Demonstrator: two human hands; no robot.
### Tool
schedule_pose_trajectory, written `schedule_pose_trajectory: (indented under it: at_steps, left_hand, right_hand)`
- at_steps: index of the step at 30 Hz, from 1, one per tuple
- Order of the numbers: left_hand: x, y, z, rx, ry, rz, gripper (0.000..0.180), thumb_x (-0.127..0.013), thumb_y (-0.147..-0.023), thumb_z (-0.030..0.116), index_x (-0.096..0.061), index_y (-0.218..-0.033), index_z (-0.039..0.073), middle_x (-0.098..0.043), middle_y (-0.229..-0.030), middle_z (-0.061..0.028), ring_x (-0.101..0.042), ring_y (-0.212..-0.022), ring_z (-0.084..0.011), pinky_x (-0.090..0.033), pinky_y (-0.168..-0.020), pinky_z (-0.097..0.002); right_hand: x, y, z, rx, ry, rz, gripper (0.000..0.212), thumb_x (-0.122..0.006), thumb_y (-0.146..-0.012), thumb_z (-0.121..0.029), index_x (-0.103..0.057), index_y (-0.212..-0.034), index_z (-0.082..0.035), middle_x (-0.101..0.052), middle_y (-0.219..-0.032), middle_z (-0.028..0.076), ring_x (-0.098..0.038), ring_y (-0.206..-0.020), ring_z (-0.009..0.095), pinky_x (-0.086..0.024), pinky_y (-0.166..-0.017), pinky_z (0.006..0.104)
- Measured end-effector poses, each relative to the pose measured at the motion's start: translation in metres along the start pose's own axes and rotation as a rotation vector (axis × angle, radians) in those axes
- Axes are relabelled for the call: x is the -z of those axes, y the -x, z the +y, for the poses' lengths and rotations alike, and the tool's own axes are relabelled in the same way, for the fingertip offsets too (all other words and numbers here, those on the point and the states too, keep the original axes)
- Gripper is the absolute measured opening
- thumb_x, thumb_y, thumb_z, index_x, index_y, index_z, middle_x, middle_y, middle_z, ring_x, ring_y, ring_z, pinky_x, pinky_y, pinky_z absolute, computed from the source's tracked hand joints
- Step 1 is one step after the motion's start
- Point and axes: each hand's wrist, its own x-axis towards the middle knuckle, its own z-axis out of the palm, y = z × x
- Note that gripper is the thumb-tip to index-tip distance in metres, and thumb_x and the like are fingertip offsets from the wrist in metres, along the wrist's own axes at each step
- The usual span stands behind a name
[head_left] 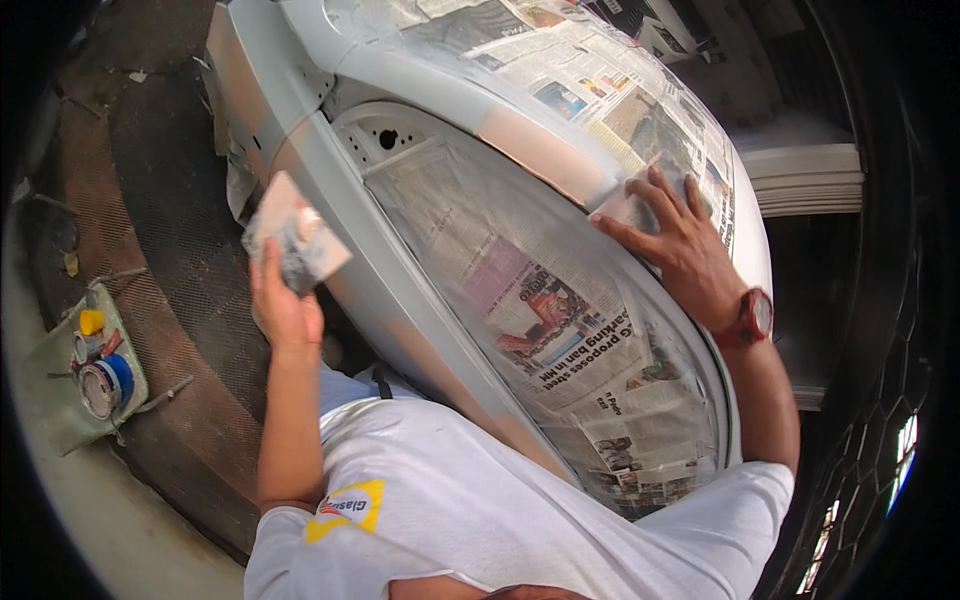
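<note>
My left hand (287, 300) is closed on the lower edge of a flat, squarish pinkish-beige board (318, 248) smeared with dark grey. It holds the board up beside the grey car body (375, 290). My right hand (685, 240), with a red watch on the wrist, lies with fingers spread on the curved roof edge above the door opening. Beneath those fingers is a pale, greyish patch (630, 212); whether it is a separate thin piece, I cannot tell. A beige-pink filled strip (550, 155) runs along the same edge. Newspaper masking (530, 310) covers the window area.
More newspaper (640, 110) covers the roof or glass beyond the edge. At the lower left stands a greenish tray-like seat (60, 380) holding a round can (100, 388), a blue ring and a yellow cap. Stacked pale panels (805, 180) lie at the right.
</note>
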Motion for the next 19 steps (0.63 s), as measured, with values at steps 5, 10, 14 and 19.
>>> schedule_pose_trajectory:
  at_steps: [5,10,14,19]
  left_hand:
    - [-0.08,0.057,-0.009,0.109,-0.022,-0.283,0.047,-0.062,-0.106,0.025,-0.05,-0.148,0.006,-0.06,-0.141,-0.0098,-0.061,-0.127,-0.0235,-0.05,-0.108,-0.0408]
    - [-0.124,0.088,0.019,0.237,0.0,-0.452,0.046,-0.06,-0.106,0.026,-0.051,-0.146,0.005,-0.062,-0.137,-0.0091,-0.061,-0.125,-0.0218,-0.049,-0.107,-0.0372]
    - [-0.11,0.052,0.045,0.28,-0.047,-0.446,0.046,-0.06,-0.106,0.025,-0.051,-0.146,0.004,-0.062,-0.136,-0.0091,-0.061,-0.125,-0.0211,-0.049,-0.107,-0.0374]
    - [-0.075,-0.028,0.061,0.197,-0.194,-0.513,0.056,-0.061,-0.105,0.026,-0.044,-0.152,0.002,-0.056,-0.148,-0.0136,-0.057,-0.136,-0.0268,-0.045,-0.115,-0.041]
  right_hand:
    - [0.015,-0.011,-0.096,0.101,-0.803,0.215,0.064,-0.065,-0.089,0.007,-0.064,-0.141,-0.029,-0.048,-0.147,0.023,-0.052,-0.138,0.043,-0.051,-0.11,0.0459]
    - [0.004,-0.007,-0.113,0.097,-0.503,0.212,0.075,-0.062,-0.088,0.002,-0.049,-0.153,-0.033,-0.043,-0.15,0.029,-0.043,-0.144,0.048,-0.042,-0.114,0.0601]
    - [0.004,0.006,-0.073,-0.102,-0.311,0.198,0.065,-0.067,-0.087,0.0,-0.056,-0.145,-0.027,-0.047,-0.152,0.022,-0.043,-0.146,0.043,-0.034,-0.12,0.0601]
    - [-0.006,0.031,-0.038,-0.427,-0.158,0.176,0.065,-0.066,-0.087,0.004,-0.058,-0.144,-0.025,-0.047,-0.157,0.015,-0.043,-0.148,0.037,-0.015,-0.13,0.0534]
